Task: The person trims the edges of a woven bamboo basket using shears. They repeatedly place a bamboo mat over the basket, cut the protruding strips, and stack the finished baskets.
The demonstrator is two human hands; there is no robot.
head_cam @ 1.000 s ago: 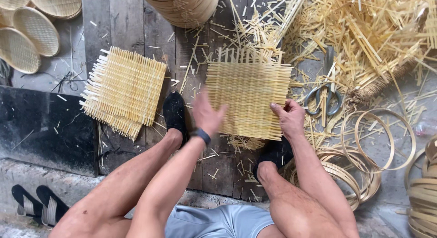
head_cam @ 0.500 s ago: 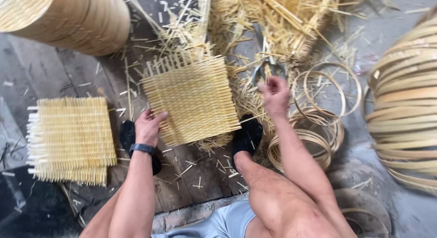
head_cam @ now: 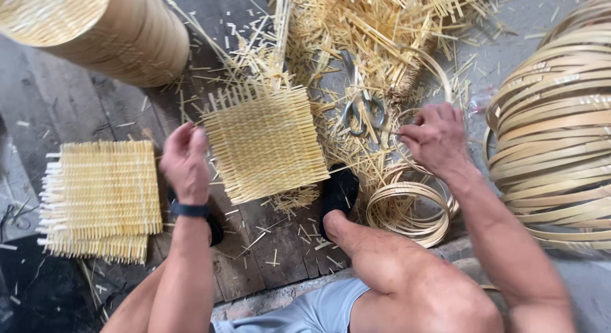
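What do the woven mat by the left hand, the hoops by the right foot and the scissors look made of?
Woven mat: pale yellow flat strips, likely split bamboo or rattan, unfinished; loose strip ends stick out along its edges. Hoops: thin bent strips of similar pale wood, coiled in layers. Scissors: grey, dull sheen, probably metal; partly buried in offcuts.

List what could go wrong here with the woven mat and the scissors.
The right hand is close to the metal scissors half-buried in loose bamboo offcuts; the blades could nick it. The square woven bamboo mat, beside the left hand, has stiff protruding strip ends that may splinter skin.
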